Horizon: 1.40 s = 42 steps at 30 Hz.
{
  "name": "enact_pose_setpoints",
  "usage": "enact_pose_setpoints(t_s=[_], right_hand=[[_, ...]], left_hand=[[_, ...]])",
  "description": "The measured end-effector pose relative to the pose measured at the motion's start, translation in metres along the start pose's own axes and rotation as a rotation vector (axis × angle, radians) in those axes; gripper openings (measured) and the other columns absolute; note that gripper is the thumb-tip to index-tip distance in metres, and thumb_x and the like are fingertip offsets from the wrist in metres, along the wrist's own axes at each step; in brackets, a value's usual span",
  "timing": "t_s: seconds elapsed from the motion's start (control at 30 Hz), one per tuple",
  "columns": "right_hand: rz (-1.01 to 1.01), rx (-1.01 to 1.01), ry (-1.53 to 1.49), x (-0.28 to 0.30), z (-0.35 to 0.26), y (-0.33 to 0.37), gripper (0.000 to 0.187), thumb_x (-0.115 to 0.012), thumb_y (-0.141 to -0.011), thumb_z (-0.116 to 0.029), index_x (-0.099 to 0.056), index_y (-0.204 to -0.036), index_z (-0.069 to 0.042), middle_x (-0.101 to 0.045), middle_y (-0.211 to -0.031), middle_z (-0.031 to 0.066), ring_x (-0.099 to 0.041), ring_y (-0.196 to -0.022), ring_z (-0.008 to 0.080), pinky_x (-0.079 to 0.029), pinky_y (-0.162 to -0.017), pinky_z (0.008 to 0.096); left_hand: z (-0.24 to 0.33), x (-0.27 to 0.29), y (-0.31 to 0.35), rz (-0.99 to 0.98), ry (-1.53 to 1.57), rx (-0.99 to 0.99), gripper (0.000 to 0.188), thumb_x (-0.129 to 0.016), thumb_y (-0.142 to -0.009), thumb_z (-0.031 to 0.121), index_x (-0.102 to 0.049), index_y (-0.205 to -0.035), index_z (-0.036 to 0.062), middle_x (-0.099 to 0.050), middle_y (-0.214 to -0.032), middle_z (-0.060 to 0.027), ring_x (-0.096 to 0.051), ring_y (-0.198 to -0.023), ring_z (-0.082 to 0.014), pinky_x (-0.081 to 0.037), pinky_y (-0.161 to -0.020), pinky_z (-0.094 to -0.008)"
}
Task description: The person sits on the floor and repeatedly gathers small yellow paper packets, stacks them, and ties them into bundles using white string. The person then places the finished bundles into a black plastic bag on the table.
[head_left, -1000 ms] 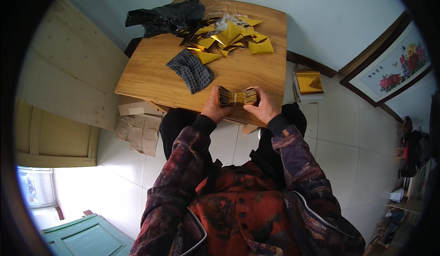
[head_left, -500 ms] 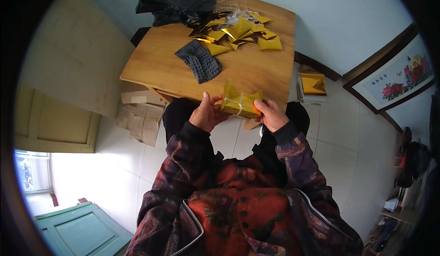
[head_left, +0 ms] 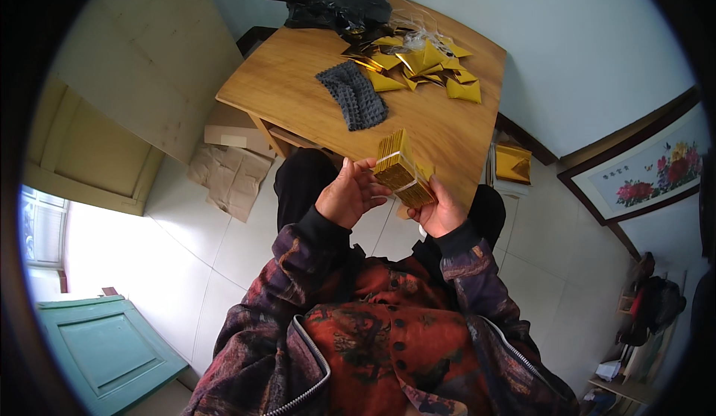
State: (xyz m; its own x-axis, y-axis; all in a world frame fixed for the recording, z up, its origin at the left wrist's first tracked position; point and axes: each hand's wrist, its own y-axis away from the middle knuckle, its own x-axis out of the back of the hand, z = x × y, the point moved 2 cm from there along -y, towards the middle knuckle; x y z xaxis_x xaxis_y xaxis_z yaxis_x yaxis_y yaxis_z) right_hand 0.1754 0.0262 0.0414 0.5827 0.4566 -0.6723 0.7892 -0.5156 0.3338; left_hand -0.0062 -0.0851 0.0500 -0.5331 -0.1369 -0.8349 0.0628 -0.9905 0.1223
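Observation:
A bundle of folded gold paper pieces (head_left: 396, 168), tied with a pale band, is tilted up above my lap, its stacked edges showing. My right hand (head_left: 441, 209) is closed on its right end, thumb against its side. Beside the left end is my left hand (head_left: 349, 196), its fingers stretched and apart; the fingertips reach the bundle or nearly so. On the wooden table (head_left: 298, 65) beyond, loose folded gold papers (head_left: 425, 62) lie in a heap with clear plastic strands (head_left: 419, 37). A grey knitted cloth (head_left: 353, 95) lies closer to me.
A black plastic bag (head_left: 328, 6) sits at the table's far left. Flattened cardboard (head_left: 233, 177) lies on the floor at left. More gold paper (head_left: 513, 164) rests on a stack at the table's right. A framed flower picture (head_left: 656, 166) leans against the right wall.
The bundle has been turned so its stacked edges and left end face up. My left fingers have spread and loosened from it, while the right hand keeps hold. The view has shifted slightly.

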Motion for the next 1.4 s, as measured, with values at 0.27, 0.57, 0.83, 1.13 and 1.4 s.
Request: enact_pose_setpoints(t_s=[0.27,0.57,0.83,1.13,1.4], right_hand=[[-0.095,-0.018,-0.029,-0.012,0.000,0.002,0.044,-0.049,-0.096,-0.047,-0.056,-0.119,-0.010,-0.066,-0.101,0.0031,-0.062,-0.086,0.0162,-0.048,-0.069,0.0301],[-0.137,0.019,0.013,-0.014,-0.003,0.005,0.043,-0.051,-0.095,-0.044,-0.054,-0.122,-0.011,-0.063,-0.113,0.0024,-0.059,-0.098,0.0148,-0.047,-0.080,0.0311],[-0.165,0.059,-0.021,-0.013,-0.003,0.006,0.043,-0.057,-0.094,-0.033,-0.047,-0.129,-0.010,-0.058,-0.123,0.0042,-0.057,-0.109,0.0180,-0.046,-0.094,0.0372],[-0.258,0.213,-0.174,-0.021,0.003,0.001,0.048,-0.056,-0.094,-0.021,-0.039,-0.137,-0.008,-0.052,-0.130,0.0086,-0.051,-0.120,0.0240,-0.043,-0.101,0.0409],[-0.038,0.412,0.339,-0.004,-0.012,-0.005,0.048,-0.062,-0.089,-0.014,-0.044,-0.132,-0.002,-0.053,-0.128,0.0089,-0.051,-0.118,0.0221,-0.040,-0.101,0.0344]], left_hand=[[0.006,-0.012,0.007,-0.059,-0.006,-0.068,0.051,-0.035,-0.099,0.051,-0.049,-0.127,0.0104,-0.059,-0.118,-0.0068,-0.059,-0.101,-0.0224,-0.046,-0.090,-0.0381],[0.010,-0.024,0.015,-0.037,-0.213,-0.158,0.048,-0.035,-0.101,0.045,-0.043,-0.130,0.0070,-0.055,-0.122,-0.0064,-0.057,-0.102,-0.0188,-0.045,-0.090,-0.0346],[0.015,-0.045,0.021,-0.034,-0.562,-0.306,0.059,-0.057,-0.095,0.035,-0.033,-0.136,-0.0008,-0.052,-0.119,-0.0085,-0.050,-0.107,-0.0135,-0.042,-0.091,-0.0279],[-0.018,-0.051,0.004,0.152,-0.734,-0.552,0.094,-0.087,-0.067,0.032,-0.033,-0.138,0.0032,-0.052,-0.123,-0.0101,-0.048,-0.116,-0.0228,-0.037,-0.101,-0.0370],[-0.024,-0.039,-0.037,0.129,-0.674,-0.515,0.040,-0.068,-0.078,-0.003,-0.052,-0.114,0.0037,-0.060,-0.109,-0.0057,-0.056,-0.104,-0.0146,-0.042,-0.093,-0.0296]])
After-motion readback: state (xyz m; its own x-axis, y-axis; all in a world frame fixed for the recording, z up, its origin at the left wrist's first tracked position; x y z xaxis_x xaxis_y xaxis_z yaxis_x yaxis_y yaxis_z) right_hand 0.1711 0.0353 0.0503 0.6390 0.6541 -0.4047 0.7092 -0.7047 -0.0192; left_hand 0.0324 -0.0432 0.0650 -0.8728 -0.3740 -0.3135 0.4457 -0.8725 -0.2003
